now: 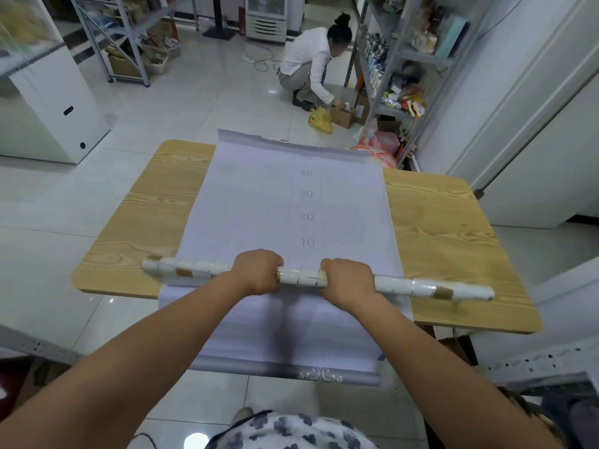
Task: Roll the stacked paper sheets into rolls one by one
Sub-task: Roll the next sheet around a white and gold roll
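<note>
A stack of large pale sheets (259,205), printed with the numbers 10 to 40, lies across a small wooden table (447,222) and hangs over its near and far edges. A long tight roll (303,277), white with tan patches and a glossy surface, lies crosswise on the stack near the table's front edge. My left hand (257,270) grips the roll left of its middle. My right hand (348,278) grips it just right of the middle. Both ends of the roll stick out past the sheets.
Metal shelves (398,56) full of goods stand at the back right, more shelving (129,34) at the back left. A person (311,64) crouches on the tiled floor by a cardboard box (342,116) and a yellow bag (321,119). A white cabinet (55,102) stands left.
</note>
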